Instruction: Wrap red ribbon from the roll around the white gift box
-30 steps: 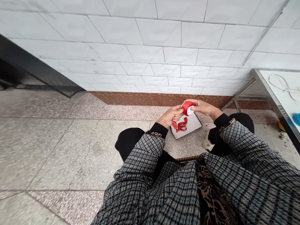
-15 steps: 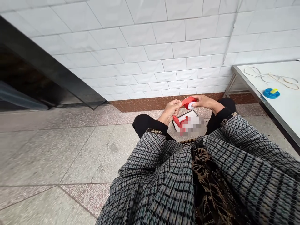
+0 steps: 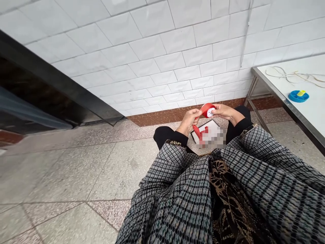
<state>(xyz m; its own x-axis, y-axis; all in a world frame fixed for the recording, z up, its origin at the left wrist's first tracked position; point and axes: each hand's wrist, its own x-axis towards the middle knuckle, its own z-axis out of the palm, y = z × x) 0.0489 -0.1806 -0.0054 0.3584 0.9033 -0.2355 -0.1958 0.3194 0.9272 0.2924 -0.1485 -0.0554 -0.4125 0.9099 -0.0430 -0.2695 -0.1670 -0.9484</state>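
Right hand [image 3: 224,111] grips red ribbon spool [image 3: 208,110]; left hand [image 3: 189,120] pinches the loose ribbon end [image 3: 196,130] trailing down. Both held above a white card [image 3: 203,127] lying on the speckled stone floor [image 3: 76,169]. White tiled wall [image 3: 165,61] behind, reddish skirting. Steel-edged tabletop [image 3: 274,84] at right carries a blue dish [image 3: 298,96], cord [image 3: 286,74].

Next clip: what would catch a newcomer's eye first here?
The red ribbon spool, bright against grey floor and white tiles, held up in the right hand. The left hand pinches its loose red ribbon end, which hangs over a white box on the floor. At right, a blue dish sits on a white table.
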